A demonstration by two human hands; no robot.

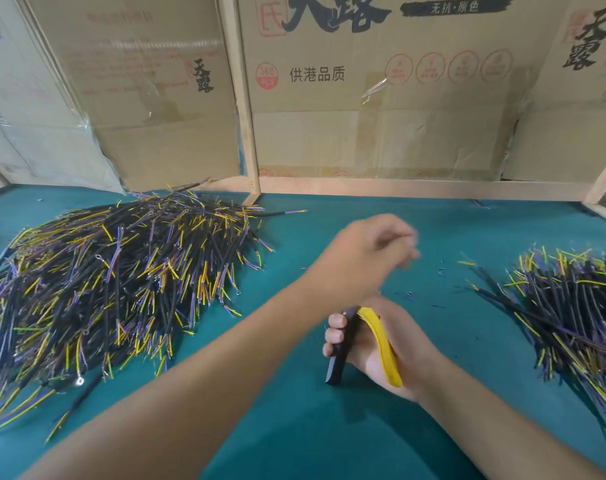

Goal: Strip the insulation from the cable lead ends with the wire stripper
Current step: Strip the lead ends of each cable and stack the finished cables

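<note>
Both forearms enter from the near edge. Right hand (381,344) sits palm-up near centre, fingers curled round the wire stripper (358,344): black handle on the left under the fingertips, yellow handle across the palm. Tool head is hidden under the left wrist, so whether the tool's jaws are closed on anything cannot be told.

Left hand (367,254) crosses above the tool, farther from the camera, motion-blurred. Fingers look loosely curled toward the right; no cable visible in them. Whether it pinches anything: cannot tell.

Large pile of cables (117,282), black jackets with yellow and purple leads, some with ring terminals, lies at left. Smaller pile (571,313) lies at right, well apart from the first. Short insulation scraps (409,294) are scattered on the cloth between the hands and the right pile.

Judgement: between cables. One piece probably just released toward the right pile, presumably the finished stock. Next move calls for the left hand to reach back to the left pile, pick a single cable, and bring one lead end to the stripper notch while the right hand opens the handles.

Surface: green cloth table top (294,427). Far side closed off by cardboard panels (381,98) with printed characters, held in a light wooden frame (246,133).
</note>
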